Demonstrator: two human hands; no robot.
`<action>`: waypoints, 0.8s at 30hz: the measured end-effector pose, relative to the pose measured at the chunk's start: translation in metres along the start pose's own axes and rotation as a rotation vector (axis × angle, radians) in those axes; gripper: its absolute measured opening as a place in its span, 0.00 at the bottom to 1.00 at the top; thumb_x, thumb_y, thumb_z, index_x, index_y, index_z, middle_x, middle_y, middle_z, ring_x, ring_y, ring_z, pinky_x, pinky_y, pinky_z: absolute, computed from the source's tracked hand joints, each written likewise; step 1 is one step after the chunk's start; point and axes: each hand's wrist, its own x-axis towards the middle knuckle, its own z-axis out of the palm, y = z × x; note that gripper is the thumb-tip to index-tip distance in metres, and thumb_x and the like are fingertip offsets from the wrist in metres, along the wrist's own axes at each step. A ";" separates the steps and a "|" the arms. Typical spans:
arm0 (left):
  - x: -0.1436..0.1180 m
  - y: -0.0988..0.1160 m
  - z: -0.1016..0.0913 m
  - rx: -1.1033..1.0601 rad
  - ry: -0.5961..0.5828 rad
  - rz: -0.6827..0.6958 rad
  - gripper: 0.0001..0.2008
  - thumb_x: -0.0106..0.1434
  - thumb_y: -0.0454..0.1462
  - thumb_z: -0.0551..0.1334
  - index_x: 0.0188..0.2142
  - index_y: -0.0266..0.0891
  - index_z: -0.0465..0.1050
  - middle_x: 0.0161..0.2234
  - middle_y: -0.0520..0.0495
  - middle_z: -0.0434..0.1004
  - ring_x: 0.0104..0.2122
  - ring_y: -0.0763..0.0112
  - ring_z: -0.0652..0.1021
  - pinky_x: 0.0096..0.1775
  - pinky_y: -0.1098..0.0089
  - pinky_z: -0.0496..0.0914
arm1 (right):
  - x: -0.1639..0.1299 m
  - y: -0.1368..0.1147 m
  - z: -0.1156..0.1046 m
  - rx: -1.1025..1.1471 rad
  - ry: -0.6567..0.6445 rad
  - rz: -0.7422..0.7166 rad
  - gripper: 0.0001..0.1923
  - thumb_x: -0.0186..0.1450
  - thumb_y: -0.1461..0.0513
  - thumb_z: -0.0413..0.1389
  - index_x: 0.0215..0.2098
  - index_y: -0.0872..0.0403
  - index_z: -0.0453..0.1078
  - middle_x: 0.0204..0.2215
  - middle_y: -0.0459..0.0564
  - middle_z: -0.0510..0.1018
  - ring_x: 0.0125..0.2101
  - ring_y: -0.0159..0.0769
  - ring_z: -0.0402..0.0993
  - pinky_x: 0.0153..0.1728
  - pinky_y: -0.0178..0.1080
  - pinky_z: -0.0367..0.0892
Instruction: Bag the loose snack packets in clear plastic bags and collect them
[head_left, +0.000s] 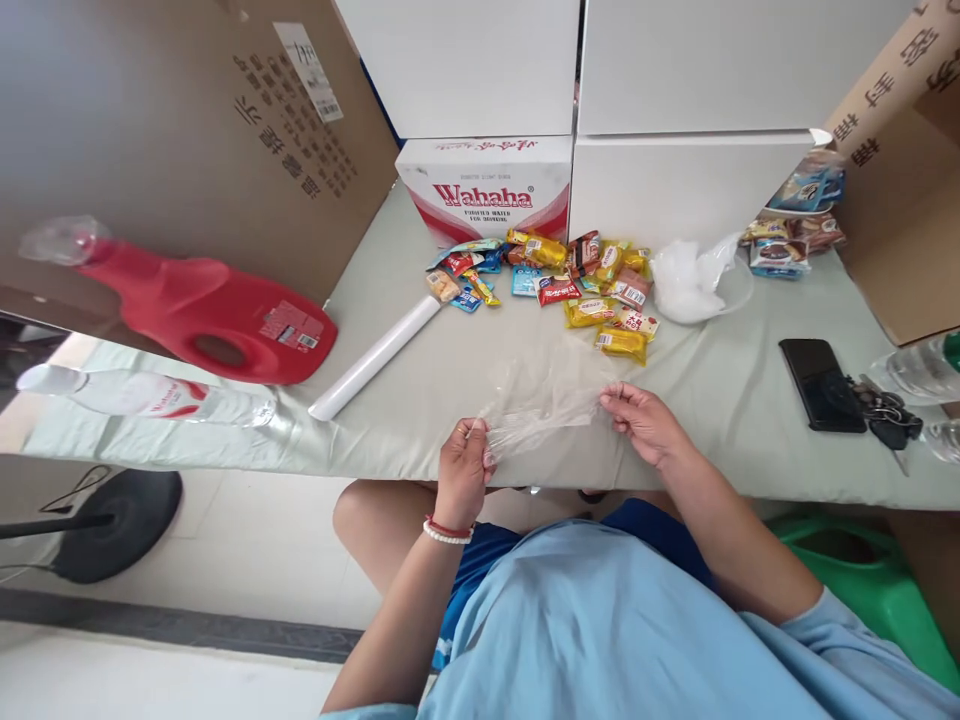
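The left hand (463, 465) and right hand (641, 418) pinch a clear plastic bag (541, 400) over the table (420, 400) edge; it looks thin, light, slippery; best gripped at its edges.

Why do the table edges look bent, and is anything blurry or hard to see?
Head view: the wide lens bows the table and stretches the red jug at the edge; light is soft and even, with faint shadows; the clear plastic bag between left hand and right hand nearly vanishes.
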 end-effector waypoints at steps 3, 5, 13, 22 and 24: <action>0.002 0.001 0.000 0.065 -0.015 -0.045 0.23 0.62 0.58 0.65 0.36 0.42 0.65 0.19 0.63 0.57 0.15 0.82 0.57 0.17 0.79 0.52 | -0.003 -0.011 -0.021 -0.019 -0.026 -0.017 0.22 0.50 0.49 0.74 0.33 0.52 0.74 0.30 0.45 0.77 0.27 0.28 0.66 0.25 0.31 0.59; 0.004 0.000 0.002 0.101 -0.034 -0.070 0.24 0.62 0.59 0.64 0.36 0.42 0.65 0.19 0.63 0.56 0.16 0.82 0.57 0.17 0.78 0.51 | -0.006 -0.014 -0.032 -0.032 -0.043 0.021 0.23 0.52 0.47 0.73 0.34 0.52 0.73 0.28 0.45 0.77 0.25 0.28 0.64 0.24 0.31 0.57; 0.000 0.013 -0.019 0.650 0.066 0.044 0.25 0.64 0.55 0.62 0.50 0.40 0.69 0.34 0.50 0.75 0.23 0.72 0.70 0.29 0.69 0.67 | -0.011 0.017 -0.058 -0.454 0.003 -0.042 0.19 0.60 0.45 0.64 0.31 0.52 0.72 0.17 0.42 0.71 0.20 0.31 0.62 0.24 0.34 0.56; 0.020 0.020 0.040 1.161 -0.045 0.819 0.15 0.73 0.42 0.55 0.51 0.41 0.78 0.55 0.36 0.78 0.59 0.52 0.73 0.60 0.52 0.64 | -0.005 0.016 -0.050 -0.606 -0.041 -0.138 0.14 0.62 0.49 0.61 0.36 0.50 0.72 0.20 0.40 0.71 0.22 0.33 0.65 0.27 0.36 0.59; 0.036 0.001 0.054 1.271 -0.143 0.782 0.19 0.73 0.43 0.55 0.59 0.42 0.74 0.65 0.36 0.71 0.67 0.49 0.66 0.66 0.46 0.56 | -0.006 0.012 -0.053 -0.635 -0.023 -0.165 0.17 0.60 0.50 0.62 0.43 0.50 0.72 0.23 0.40 0.72 0.23 0.33 0.67 0.28 0.36 0.60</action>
